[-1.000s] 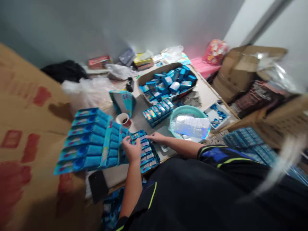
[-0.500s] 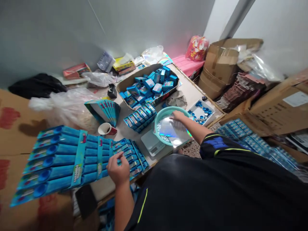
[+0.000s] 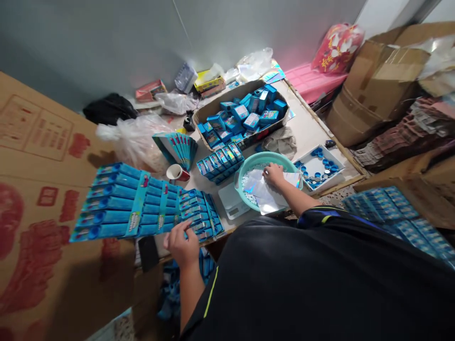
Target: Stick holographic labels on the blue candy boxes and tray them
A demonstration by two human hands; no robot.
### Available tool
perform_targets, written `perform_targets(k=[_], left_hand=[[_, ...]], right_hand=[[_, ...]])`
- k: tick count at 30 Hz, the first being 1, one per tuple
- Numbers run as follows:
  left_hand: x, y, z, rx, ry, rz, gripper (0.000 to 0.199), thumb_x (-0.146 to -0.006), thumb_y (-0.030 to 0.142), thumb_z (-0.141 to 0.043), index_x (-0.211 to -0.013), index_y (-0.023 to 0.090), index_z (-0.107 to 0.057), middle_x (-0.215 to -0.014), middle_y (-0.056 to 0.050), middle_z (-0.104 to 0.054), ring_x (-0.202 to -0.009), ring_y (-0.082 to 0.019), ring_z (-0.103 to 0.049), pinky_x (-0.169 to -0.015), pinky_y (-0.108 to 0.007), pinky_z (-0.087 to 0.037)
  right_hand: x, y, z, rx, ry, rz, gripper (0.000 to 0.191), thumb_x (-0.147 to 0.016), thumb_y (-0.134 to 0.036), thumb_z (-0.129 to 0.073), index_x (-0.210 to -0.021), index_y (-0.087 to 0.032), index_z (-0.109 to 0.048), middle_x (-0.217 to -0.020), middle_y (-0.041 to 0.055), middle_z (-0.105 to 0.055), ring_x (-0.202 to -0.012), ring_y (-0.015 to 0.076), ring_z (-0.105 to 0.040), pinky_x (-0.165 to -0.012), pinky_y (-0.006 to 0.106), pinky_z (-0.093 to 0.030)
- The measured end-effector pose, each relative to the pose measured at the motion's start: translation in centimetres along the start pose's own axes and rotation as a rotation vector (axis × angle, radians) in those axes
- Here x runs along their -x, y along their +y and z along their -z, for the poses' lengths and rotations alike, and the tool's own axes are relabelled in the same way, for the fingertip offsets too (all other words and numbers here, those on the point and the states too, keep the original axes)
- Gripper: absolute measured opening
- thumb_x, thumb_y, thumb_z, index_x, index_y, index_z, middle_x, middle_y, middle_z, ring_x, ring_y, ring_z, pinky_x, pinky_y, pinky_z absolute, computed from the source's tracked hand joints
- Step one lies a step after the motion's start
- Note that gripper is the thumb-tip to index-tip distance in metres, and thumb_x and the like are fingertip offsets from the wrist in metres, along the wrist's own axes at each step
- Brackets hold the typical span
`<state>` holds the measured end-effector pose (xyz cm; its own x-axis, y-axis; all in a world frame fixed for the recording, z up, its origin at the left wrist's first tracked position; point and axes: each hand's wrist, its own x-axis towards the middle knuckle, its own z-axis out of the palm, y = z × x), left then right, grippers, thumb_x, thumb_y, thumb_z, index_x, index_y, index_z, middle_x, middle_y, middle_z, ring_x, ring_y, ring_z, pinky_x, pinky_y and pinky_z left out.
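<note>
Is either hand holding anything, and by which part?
I can't tell: the right hand is at the shiny sheets in the basin; the left hand curls beside the blue packs.

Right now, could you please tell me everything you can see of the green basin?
The basin is round, pale green and looks like plastic, with a handle showing at its left side. It sits upright beside a flat white device and a white tray. Small white pieces and shiny sheets lie in it, some sheets covering part of the near rim. The right hand reaches in over the sheets; its grip is unclear.
</note>
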<state>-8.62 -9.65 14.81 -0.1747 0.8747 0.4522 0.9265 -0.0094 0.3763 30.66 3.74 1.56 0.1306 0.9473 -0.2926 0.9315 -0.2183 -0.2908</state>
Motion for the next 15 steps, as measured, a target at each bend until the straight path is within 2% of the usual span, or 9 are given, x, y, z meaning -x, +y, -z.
perform_targets(k=[4,12,15], left_hand=[[0.4,-0.6,0.1,-0.016,0.027,0.017,0.021,-0.090,0.020,-0.051,-0.086,0.022,-0.072,-0.097,-0.007,-0.075,-0.099,-0.024,-0.067,-0.110,-0.048,-0.032],[2.1,-1.6,-0.9,-0.088,-0.026,-0.018,0.024,-0.090,0.019,-0.050,-0.086,0.022,-0.074,-0.102,-0.008,-0.074,-0.100,-0.024,-0.067,-0.116,-0.051,-0.023],[2.0,-1.6,-1.1,-0.078,-0.015,-0.051,0.025,-0.090,0.019,-0.049,-0.086,0.022,-0.074,-0.101,-0.008,-0.073,-0.099,-0.023,-0.067,-0.116,-0.050,-0.025]], right_hand=[[0.1,-0.3,-0.6,-0.001,0.020,-0.036,0.037,-0.099,-0.040,-0.050,-0.124,-0.020,-0.070,-0.130,0.0183,-0.056,-0.120,0.0333,-0.045,-0.097,0.045,-0.031],[-0.1,0.0,-1.3,-0.063,0.010,-0.069,0.032,-0.097,-0.040,-0.054,-0.114,-0.025,-0.076,-0.126,0.0159,-0.060,-0.120,0.0327,-0.048,-0.097,0.044,-0.034],[-0.7,0.0,-1.6,-0.090,0.013,-0.114,0.038,-0.093,-0.042,-0.059,-0.124,-0.024,-0.072,-0.128,0.0173,-0.061,-0.119,0.0334,-0.051,-0.096,0.043,-0.036]])
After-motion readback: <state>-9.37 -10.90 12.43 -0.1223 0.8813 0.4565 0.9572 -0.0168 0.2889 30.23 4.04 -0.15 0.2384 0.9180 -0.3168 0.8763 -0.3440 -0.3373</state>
